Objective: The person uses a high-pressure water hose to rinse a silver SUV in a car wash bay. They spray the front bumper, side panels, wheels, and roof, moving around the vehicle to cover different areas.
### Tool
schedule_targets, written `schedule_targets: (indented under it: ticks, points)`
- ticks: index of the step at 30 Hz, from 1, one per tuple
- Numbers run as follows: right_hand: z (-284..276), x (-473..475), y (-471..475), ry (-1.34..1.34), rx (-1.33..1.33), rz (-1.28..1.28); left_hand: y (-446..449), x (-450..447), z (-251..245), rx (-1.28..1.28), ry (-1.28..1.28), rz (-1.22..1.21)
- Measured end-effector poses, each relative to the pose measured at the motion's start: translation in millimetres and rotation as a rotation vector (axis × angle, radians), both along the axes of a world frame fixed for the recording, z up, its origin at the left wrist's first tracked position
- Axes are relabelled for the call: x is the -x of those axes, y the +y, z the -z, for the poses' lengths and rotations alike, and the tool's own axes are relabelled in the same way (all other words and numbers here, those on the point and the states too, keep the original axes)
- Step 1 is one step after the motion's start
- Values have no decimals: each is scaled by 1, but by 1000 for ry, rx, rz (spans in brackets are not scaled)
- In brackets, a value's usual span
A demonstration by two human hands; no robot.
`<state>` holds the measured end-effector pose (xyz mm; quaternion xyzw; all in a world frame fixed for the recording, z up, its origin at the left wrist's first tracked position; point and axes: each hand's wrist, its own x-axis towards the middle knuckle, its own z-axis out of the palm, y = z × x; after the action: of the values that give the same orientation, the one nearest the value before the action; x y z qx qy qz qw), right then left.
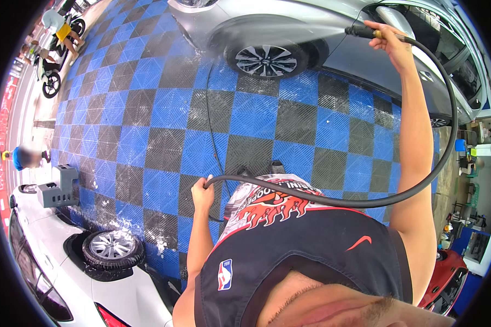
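Observation:
My right hand (393, 45) grips a black hose nozzle (362, 32) with a brass-coloured fitting, held out beside a silver-grey car (307, 18). A fan of water spray (286, 32) leaves the tip and crosses the front fender above the front wheel (266, 61). From the nozzle a thick black hose (352, 201) loops round my right arm and across my body. Low near my waist, my left hand (203, 192) is closed around the hose.
Blue and black grid tiles (251, 118) cover the floor, with a thin dark hose (210, 118) lying across them. A white car (127, 292) with foam near its wheel stands at lower left, beside a grey plastic step stool (59, 188). People and motorcycles (51, 81) are at far left; a red car (444, 282) is at lower right.

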<state>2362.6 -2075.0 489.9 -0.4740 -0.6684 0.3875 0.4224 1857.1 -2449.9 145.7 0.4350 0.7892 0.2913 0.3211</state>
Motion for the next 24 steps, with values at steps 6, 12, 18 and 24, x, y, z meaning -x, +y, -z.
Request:
schedule_targets:
  ticks: [6, 12, 18, 24]
  points:
    - [67, 0, 13, 27, 24, 124, -7, 12, 4, -44, 25, -89]
    - [110, 3, -4, 124, 140, 106, -9, 17, -7, 12, 64, -60]
    - [135, -46, -11, 64, 110, 413, -13, 18, -2, 37, 74, -33]
    - [142, -49, -37, 88, 142, 415, -7, 19, -8, 50, 89, 25]
